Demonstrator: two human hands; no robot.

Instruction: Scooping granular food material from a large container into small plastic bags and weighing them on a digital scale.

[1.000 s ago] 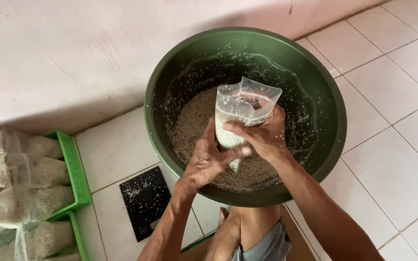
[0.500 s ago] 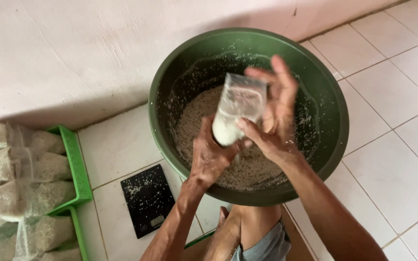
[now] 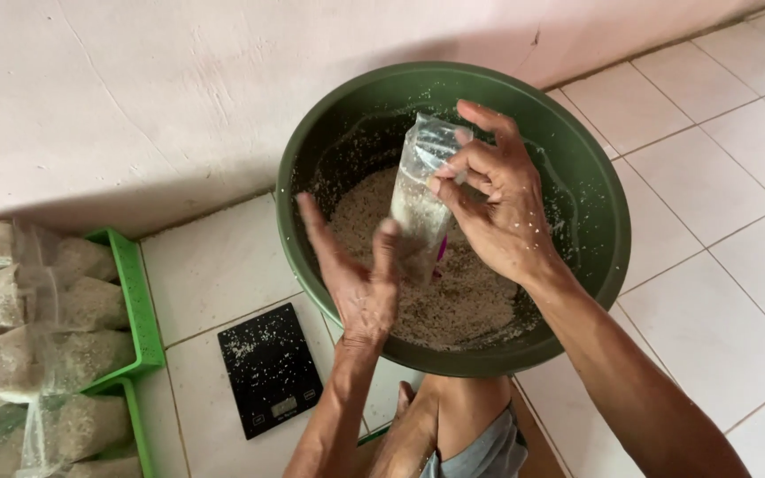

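A big dark green basin stands on the tiled floor against the wall, with a layer of pale grain in its bottom. My right hand grips the top of a small clear plastic bag partly filled with grain and holds it upright over the basin. My left hand is open just left of the bag, palm towards it, fingers spread, thumb beside its lower part. Something pink shows behind the bag in the grain.
A black digital kitchen scale, dusted with grains, lies on the floor left of the basin. Green trays at the far left hold several filled clear bags. My knee is below the basin.
My right hand shifted its hold to the bag's top. My left hand let go of the bag's lower part and now stands open beside it.
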